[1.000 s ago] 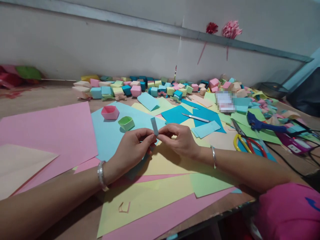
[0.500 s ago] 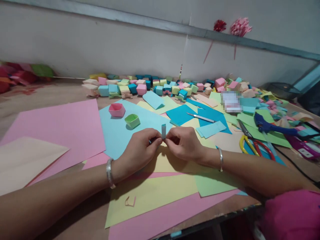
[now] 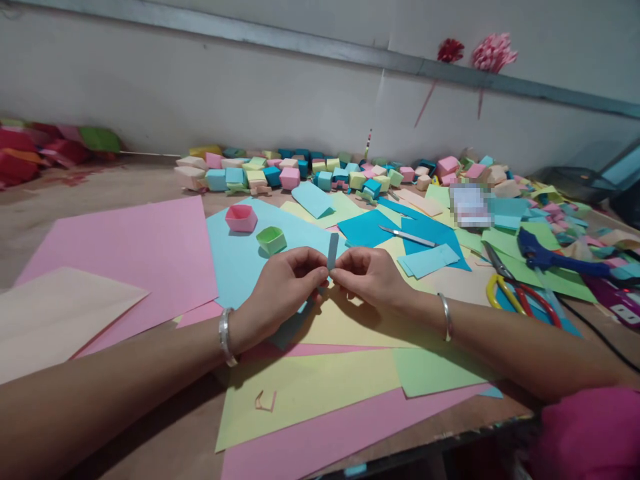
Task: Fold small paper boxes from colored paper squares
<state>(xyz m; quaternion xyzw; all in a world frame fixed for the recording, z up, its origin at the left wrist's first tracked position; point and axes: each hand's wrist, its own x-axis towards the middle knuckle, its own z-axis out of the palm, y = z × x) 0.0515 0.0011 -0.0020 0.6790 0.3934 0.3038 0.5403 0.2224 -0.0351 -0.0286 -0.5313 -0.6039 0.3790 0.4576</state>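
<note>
My left hand [image 3: 283, 290] and my right hand [image 3: 373, 277] meet over the coloured sheets at the middle of the table. Both pinch a narrow folded strip of light blue paper [image 3: 333, 251] that stands upright between the fingertips. A silver bangle sits on each wrist. Just beyond the hands, a small pink paper box [image 3: 241, 218] and a small green paper box [image 3: 271, 240] rest on a light blue sheet [image 3: 230, 257].
Large pink [image 3: 125, 257], yellow [image 3: 300, 393] and green sheets cover the table. A row of folded paper cubes [image 3: 280, 175] lines the back. A craft knife [image 3: 405, 235], scissors [image 3: 515, 293] and a blue glue gun [image 3: 560, 257] lie to the right.
The strip stood taller, then looked shorter between the fingertips, and now shows longer again. The view has shifted slightly, and both hands stay together on the strip.
</note>
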